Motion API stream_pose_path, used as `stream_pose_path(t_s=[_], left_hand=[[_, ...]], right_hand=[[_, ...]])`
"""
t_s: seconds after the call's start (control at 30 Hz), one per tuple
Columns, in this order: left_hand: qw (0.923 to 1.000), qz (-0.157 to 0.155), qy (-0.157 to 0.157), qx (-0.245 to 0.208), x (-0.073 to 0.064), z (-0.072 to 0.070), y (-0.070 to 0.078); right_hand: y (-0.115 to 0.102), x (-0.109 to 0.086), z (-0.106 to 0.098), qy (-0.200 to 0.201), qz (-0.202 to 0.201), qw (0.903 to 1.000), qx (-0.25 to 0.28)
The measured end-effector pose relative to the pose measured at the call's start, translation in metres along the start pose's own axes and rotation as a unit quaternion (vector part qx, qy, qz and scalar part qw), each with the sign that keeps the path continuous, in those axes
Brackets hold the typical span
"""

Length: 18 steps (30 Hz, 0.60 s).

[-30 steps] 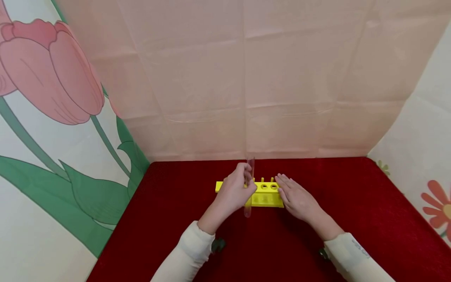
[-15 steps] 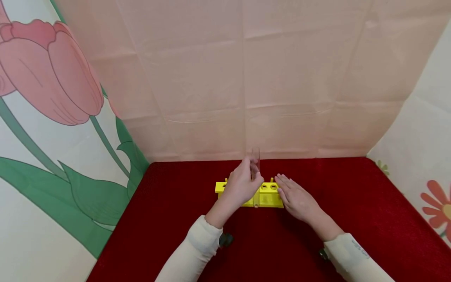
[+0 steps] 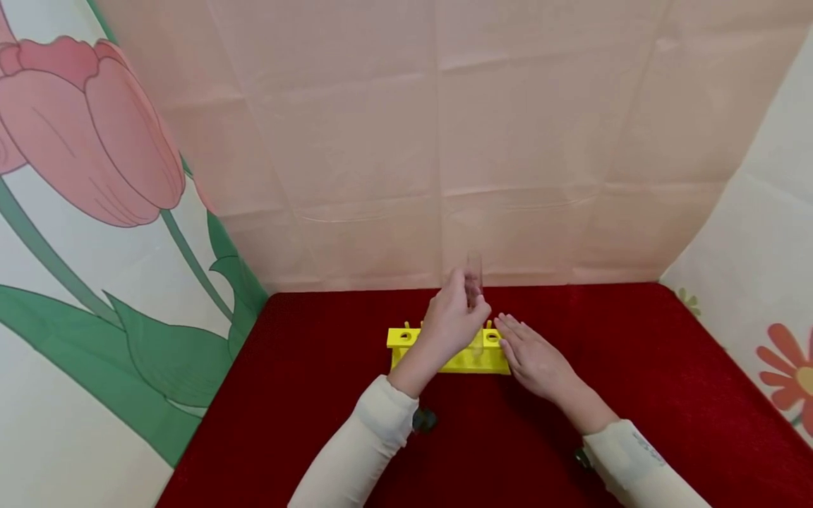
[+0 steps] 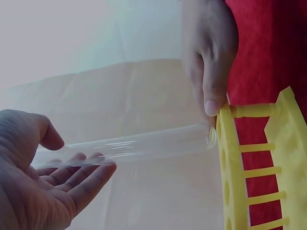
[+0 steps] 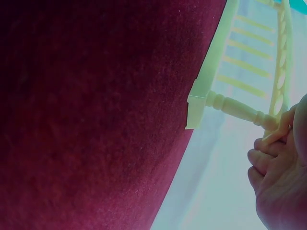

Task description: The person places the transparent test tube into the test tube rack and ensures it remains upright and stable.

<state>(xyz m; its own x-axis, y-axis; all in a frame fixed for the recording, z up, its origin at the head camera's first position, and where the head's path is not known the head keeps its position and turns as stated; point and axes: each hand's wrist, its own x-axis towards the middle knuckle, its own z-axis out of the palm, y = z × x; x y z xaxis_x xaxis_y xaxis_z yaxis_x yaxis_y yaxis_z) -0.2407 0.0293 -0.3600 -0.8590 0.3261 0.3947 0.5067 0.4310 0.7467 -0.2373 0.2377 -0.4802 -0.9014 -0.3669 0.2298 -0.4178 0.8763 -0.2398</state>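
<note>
A clear glass test tube (image 4: 163,143) is held between the thumb and fingers of my left hand (image 3: 451,321). Its rounded end comes right up to the holed top plate of a yellow test tube rack (image 3: 399,339), near the end by my right hand. In the head view the tube stands nearly upright over the rack, and the left hand covers part of both. My right hand (image 3: 536,358) grips the rack's right end, thumb on the near side and fingers across the corner, as the right wrist view of the rack (image 5: 230,100) shows.
The rack stands on a dark red cloth-covered table (image 3: 317,324). Behind it hangs a creased pinkish sheet (image 3: 356,176). A tulip-printed panel (image 3: 108,141) closes off the left and a flowered one (image 3: 749,247) the right. Dark wrist devices show beneath both sleeves.
My left hand has carried the test tube rightward and up along the rack, from in front of it to over its right part. The right hand has stayed on the rack's end.
</note>
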Motion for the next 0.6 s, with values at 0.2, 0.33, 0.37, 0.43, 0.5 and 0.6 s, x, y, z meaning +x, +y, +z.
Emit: stream_pose_path(t_s=[0.2, 0.33, 0.37, 0.43, 0.5, 0.6], left_hand=[[0.9999, -0.006, -0.003, -0.012, 0.007, 0.006, -0.002], [0.9997, -0.015, 0.0, -0.018, 0.012, 0.009, -0.001], [0.9997, -0.015, 0.001, -0.019, 0.013, 0.009, -0.001], [0.9997, -0.014, 0.003, -0.018, 0.015, 0.011, 0.0], [0.9998, -0.008, 0.006, -0.016, 0.016, 0.012, 0.0], [0.9999, -0.001, 0.009, -0.013, 0.019, 0.015, 0.0]], right_hand=[[0.0, 0.0, 0.0, 0.005, -0.004, 1.0, 0.007], [0.0, 0.0, 0.0, 0.01, -0.012, 0.9999, 0.004], [0.0, 0.0, 0.0, 0.009, -0.014, 0.9999, 0.002], [0.001, 0.0, 0.0, 0.006, -0.017, 0.9998, -0.002], [0.001, 0.0, 0.0, 0.003, -0.018, 0.9998, -0.005], [0.001, 0.0, -0.001, 0.003, -0.019, 0.9998, -0.003]])
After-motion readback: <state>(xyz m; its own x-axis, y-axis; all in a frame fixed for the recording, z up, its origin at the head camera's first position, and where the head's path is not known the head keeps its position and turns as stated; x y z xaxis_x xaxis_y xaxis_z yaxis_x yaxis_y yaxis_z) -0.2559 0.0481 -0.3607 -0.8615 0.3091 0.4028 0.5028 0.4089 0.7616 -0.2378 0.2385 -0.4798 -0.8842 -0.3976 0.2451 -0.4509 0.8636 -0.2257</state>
